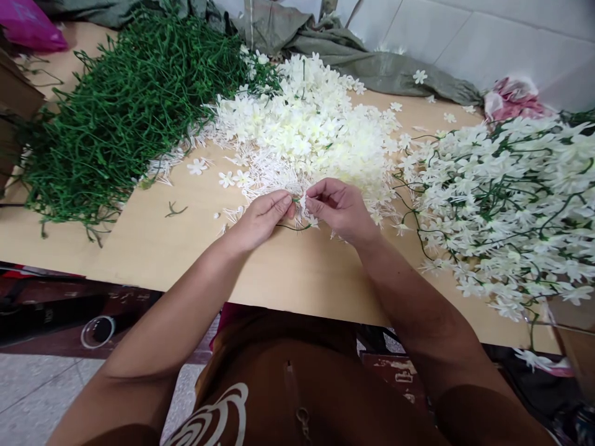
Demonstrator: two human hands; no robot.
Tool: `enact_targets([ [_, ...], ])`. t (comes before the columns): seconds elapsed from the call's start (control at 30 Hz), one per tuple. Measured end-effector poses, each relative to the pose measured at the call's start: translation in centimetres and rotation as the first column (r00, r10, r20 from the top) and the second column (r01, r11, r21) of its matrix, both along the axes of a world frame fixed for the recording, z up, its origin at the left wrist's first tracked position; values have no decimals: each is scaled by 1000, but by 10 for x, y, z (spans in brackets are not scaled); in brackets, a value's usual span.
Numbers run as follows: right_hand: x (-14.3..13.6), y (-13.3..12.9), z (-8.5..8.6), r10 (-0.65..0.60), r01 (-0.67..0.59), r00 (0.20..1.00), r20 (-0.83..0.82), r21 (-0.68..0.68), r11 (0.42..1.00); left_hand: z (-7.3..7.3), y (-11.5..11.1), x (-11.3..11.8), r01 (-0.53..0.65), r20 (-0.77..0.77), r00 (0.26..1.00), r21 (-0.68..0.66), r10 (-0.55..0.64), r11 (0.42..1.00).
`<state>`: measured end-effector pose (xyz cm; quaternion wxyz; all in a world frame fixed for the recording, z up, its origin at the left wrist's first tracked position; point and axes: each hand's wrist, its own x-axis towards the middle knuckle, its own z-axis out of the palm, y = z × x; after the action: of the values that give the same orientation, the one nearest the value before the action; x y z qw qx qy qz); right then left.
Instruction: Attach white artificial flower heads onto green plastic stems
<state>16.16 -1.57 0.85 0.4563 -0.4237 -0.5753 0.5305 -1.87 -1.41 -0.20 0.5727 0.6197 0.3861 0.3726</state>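
Observation:
My left hand (271, 214) pinches a thin green plastic stem (294, 227) between thumb and forefinger. Part of the stem hangs below the fingers with a white flower (313, 221) at its end. Just to the right, my right hand (338, 207) holds a small white artificial flower (304, 201) in its fingertips, close to the tip of the stem. Whether flower and stem touch is too small to tell. Right behind both hands lies a heap of loose white flowers (307, 130) with pale yellow centres.
A big pile of green stems (153, 93) covers the table's left side. On the right lies a mound of white flowers on green stems (515, 204). Grey-green cloth (372, 68) runs along the wall. A stray stem piece (175, 210) rests on the tabletop (186, 260).

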Motion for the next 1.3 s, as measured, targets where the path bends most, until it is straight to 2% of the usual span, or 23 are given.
enact_targets([
  [0.23, 1, -3, 4, 40, -40, 997, 59, -11, 999, 2, 0, 1, 32, 1, 999, 16, -32, 999],
  [0.43, -2, -2, -1, -33, 32, 997, 63, 17, 999, 1, 0, 3, 46, 13, 999, -3, -46, 999],
  [0.57, -8, -1, -12, -59, 58, 997, -49, -18, 998, 2, 0, 6, 47, 64, 997, -38, -44, 998],
  [0.73, -17, -3, -21, -88, 32, 963, -256, -215, 976, 2, 2, 7, 69, 122, 991, -105, -56, 992],
  [0.83, -18, -5, -24, -87, -2, 947, -310, -275, 961, 0, 2, 6, 75, 130, 990, -117, -60, 990],
  [1.1, -17, -5, -29, -54, 1, 964, -260, -202, 979, -2, 3, 8, 100, 112, 990, -172, -81, 980],
  [1.3, -20, -6, -31, -76, 17, 961, -266, -218, 976, -4, 1, 8, 107, 86, 991, -99, -99, 989],
])
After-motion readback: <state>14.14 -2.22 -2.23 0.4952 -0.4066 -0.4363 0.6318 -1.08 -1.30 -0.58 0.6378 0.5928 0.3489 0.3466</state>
